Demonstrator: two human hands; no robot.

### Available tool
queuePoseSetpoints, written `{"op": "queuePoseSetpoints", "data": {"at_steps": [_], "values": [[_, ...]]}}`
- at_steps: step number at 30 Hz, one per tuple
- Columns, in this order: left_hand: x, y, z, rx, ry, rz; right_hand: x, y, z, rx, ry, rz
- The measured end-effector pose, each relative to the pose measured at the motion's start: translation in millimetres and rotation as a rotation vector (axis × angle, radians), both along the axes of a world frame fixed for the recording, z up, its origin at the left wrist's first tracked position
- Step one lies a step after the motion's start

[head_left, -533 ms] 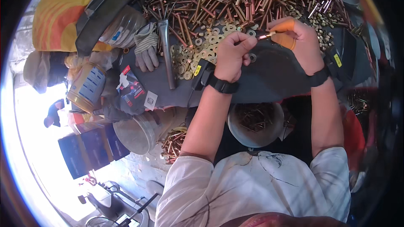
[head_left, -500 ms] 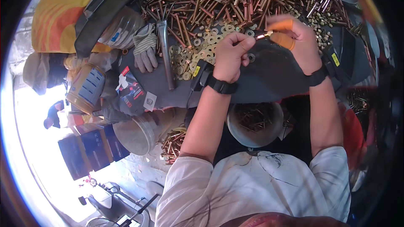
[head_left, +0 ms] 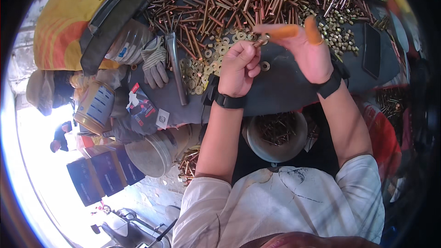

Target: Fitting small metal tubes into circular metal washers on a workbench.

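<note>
My left hand (head_left: 239,68) is closed around a bolt, whose threaded end (head_left: 261,42) sticks up past the thumb. Orange finger covers sit on the thumb and a finger of my right hand (head_left: 307,57). That hand is spread, thumb raised, with its stretched fingers reaching across at the bolt's end; whether they touch it I cannot tell. Brass-coloured washers (head_left: 212,62) lie beside my left hand, and a single washer (head_left: 265,66) is just right of it. Small nuts (head_left: 340,32) are heaped beyond my right hand. Copper-coloured bolts (head_left: 248,0) cover the far part of the table.
A metal bar (head_left: 176,69) and a striped work glove (head_left: 155,64) lie at the left. A dark flat phone-like slab (head_left: 371,51) is at the right. Below the table edge stands a bucket (head_left: 301,143) holding bolts. A yellow-labelled jar (head_left: 94,105) stands far left.
Both hands have shifted left, and the right hand's fingers have gone from closed around the bolt's end to stretched out with the thumb lifted. The left hand keeps hold of the bolt.
</note>
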State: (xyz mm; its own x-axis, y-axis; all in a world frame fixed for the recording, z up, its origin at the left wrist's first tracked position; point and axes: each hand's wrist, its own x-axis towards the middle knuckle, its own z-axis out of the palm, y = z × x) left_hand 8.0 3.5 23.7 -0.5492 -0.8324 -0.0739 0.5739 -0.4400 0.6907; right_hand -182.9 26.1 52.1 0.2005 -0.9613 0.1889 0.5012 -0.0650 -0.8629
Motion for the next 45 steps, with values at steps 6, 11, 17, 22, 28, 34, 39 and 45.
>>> {"op": "queuePoseSetpoints", "data": {"at_steps": [6,11,17,22,28,34,39,45], "values": [[23,2,12,-0.383,-0.269,-0.022,-2,2,5,0.116,0.513,-0.305],[61,-14,17,-0.397,-1.034,0.47,27,15,-10,-0.35,1.366,-0.299],[78,-42,5,-0.546,-1.816,0.498,39,13,-24,-0.52,1.517,-0.26],[84,-41,4,-0.627,-2.021,0.444,35,7,-29,-0.54,1.509,-0.339],[81,-40,-1,-0.908,-1.836,0.675,10,1,-24,-0.474,1.258,-0.492],[30,-9,19,-0.346,-0.664,0.382,3,-4,6,0.197,0.106,-0.267],[6,-8,7,-0.216,-0.455,0.128,-6,-1,10,0.267,-0.005,-0.192],[-15,-4,10,-0.025,-0.267,0.071,-8,1,12,0.273,-0.051,-0.17]]}}
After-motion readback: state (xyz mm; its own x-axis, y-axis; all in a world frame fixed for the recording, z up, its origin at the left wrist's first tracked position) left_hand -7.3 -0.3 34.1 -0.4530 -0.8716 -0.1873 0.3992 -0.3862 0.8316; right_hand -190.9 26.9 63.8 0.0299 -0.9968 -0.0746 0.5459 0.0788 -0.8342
